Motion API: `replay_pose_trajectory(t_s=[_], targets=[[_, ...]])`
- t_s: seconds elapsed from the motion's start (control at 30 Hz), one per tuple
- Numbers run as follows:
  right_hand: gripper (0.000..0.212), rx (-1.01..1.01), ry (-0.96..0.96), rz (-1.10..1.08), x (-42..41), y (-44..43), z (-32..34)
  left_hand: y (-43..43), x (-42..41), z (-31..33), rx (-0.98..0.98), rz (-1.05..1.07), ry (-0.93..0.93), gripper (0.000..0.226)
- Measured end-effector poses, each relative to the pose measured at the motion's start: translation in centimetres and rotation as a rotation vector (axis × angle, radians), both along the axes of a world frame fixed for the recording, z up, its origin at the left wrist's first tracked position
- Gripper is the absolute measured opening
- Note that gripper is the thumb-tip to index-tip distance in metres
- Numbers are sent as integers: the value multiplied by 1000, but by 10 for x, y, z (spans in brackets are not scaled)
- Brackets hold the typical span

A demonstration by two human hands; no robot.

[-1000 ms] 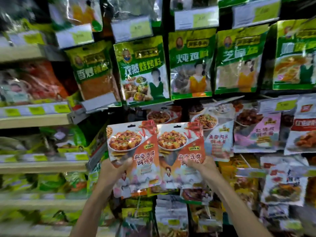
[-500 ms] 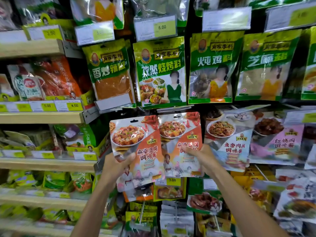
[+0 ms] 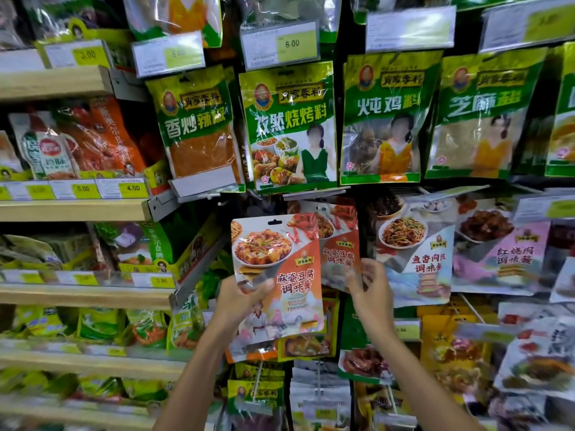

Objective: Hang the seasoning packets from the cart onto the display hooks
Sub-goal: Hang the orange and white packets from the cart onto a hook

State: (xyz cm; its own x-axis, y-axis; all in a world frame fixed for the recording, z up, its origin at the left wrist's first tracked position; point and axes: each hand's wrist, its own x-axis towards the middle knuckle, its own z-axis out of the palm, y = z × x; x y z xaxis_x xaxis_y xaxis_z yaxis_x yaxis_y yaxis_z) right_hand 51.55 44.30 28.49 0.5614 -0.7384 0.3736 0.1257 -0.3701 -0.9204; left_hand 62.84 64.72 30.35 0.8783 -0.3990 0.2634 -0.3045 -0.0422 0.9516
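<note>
My left hand [image 3: 241, 295] grips an orange-and-white mapo tofu seasoning packet [image 3: 280, 275] by its lower left edge, holding it upright in front of the display. Behind it and to the right is a second, identical packet [image 3: 340, 247], its top up under the display hook [image 3: 314, 193]. My right hand [image 3: 370, 290] pinches this packet's lower right corner. Whether its hang hole is over the hook is hidden by blur and the front packet.
Green seasoning bags [image 3: 289, 126] hang in the row above, with price tags [image 3: 280, 43] over them. Other sauce packets [image 3: 417, 244] hang to the right and more below. Wooden shelves [image 3: 71, 209] with bagged goods stand to the left.
My right hand carried its packet up and back, so it now sits behind the left packet near the hook. The left hand's packet stayed roughly in place.
</note>
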Motion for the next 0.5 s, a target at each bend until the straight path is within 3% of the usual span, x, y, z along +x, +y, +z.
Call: replay_pose_trajectory(t_s=[0.1,0.27,0.4,0.5], targets=[[31,-35,-61,20,-10,18,0,-12,-8,0,4,-53,-11,18],[27,318,-78,400,-5,20,25,-32,-19,4,-18,-157,-16,18],[23,390,-110,370,2,10,25,-42,-28,10,-2,-159,-34,10],[20,384,-119,334,9,5,30,-37,-29,22,51,-121,-150,9]])
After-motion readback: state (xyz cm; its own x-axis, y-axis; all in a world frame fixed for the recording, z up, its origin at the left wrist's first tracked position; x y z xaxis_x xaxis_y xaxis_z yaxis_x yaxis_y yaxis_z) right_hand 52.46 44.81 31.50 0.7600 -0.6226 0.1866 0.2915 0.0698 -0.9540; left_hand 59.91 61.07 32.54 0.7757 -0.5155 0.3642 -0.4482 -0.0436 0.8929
